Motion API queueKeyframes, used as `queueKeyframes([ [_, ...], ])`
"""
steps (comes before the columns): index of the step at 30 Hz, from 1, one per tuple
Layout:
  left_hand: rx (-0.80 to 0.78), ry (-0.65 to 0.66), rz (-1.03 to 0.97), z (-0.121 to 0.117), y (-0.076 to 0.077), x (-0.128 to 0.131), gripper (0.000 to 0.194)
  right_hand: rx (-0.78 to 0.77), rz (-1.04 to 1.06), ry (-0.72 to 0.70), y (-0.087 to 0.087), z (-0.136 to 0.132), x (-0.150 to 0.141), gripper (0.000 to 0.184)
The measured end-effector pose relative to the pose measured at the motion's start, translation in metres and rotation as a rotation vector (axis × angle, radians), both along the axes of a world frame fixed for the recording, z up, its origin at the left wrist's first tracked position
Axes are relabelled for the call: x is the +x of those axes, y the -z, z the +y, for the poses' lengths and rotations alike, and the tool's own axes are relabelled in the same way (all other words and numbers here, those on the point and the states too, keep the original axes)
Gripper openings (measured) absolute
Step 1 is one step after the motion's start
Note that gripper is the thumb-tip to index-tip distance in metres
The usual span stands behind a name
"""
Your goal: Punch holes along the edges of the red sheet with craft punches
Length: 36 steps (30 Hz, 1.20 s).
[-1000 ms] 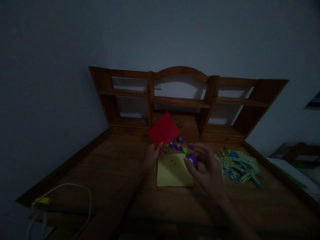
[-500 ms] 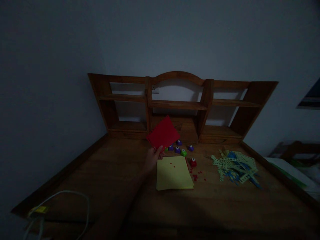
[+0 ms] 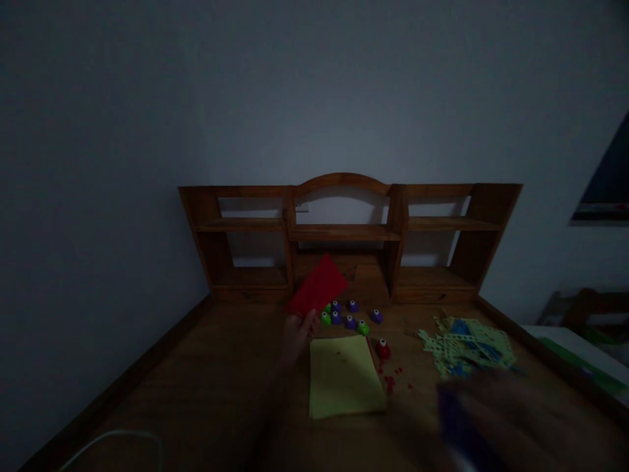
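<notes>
A red sheet of paper (image 3: 319, 285) is pinched at its lower edge in my left hand (image 3: 297, 333), raised over the desk and slanted. Just below, to the right, lies a stack of yellow paper (image 3: 346, 380) with a few tiny red bits on it. At the lower right my right hand (image 3: 521, 419) is smeared by motion, with a blurred dark purple object (image 3: 462, 426) in its grip. Small purple paper punches (image 3: 350, 322) and green ones (image 3: 362, 327) stand behind the stack. To its right is a red punch (image 3: 383, 349), with punched red paper bits (image 3: 389, 383) in front.
On the right lies a heap of pale green perforated strips and blue scraps (image 3: 466, 344). A wooden shelf unit (image 3: 344, 233) runs along the back of the desk (image 3: 211, 380). A white cable (image 3: 122, 432) curls at the lower left.
My right hand has come into view at the lower right with the dark purple object. My left hand still holds the red paper, now tilted more. The view has tipped upward.
</notes>
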<state>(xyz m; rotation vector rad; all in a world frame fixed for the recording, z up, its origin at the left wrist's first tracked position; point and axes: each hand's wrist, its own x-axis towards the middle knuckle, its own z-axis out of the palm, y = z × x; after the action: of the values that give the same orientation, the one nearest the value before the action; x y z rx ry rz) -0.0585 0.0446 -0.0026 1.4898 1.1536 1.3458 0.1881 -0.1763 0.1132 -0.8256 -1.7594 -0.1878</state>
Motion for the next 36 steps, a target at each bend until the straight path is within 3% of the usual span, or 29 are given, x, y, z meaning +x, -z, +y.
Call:
queueKeyframes([
  [3, -0.019, 0.041, -0.105, 0.007, -0.013, 0.018, 0.054, 0.032, -0.185, 0.115, 0.006, 0.041, -0.001, 0.032],
  [6, -0.027, 0.067, -0.158, 0.007, -0.012, 0.042, 0.053, 0.048, -0.157, 0.203, 0.041, 0.094, -0.008, 0.027],
  [9, 0.013, 0.030, -0.114, -0.003, -0.001, 0.058, 0.050, -0.072, -0.194, 0.109, 0.077, 0.124, -0.015, 0.030],
  [11, 0.041, -0.019, -0.070, -0.011, 0.005, 0.061, 0.050, -0.192, -0.201, 0.054, 0.090, 0.130, -0.016, 0.037],
  [13, 0.048, -0.040, -0.085, -0.017, 0.007, 0.061, 0.049, -0.275, -0.153, 0.025, 0.093, 0.131, -0.015, 0.041],
  [19, 0.005, 0.137, -0.154, -0.020, -0.004, 0.061, 0.045, -0.488, 0.115, 0.002, 0.094, 0.137, -0.003, 0.042],
  [28, -0.003, 0.238, -0.115, -0.025, 0.005, 0.068, 0.039, -0.940, 0.837, -0.519, 0.108, 0.154, -0.014, 0.038],
  [36, 0.062, 0.207, -0.042, -0.029, -0.003, 0.063, 0.038, -0.966, 0.835, -0.569, 0.107, 0.157, -0.005, 0.037],
])
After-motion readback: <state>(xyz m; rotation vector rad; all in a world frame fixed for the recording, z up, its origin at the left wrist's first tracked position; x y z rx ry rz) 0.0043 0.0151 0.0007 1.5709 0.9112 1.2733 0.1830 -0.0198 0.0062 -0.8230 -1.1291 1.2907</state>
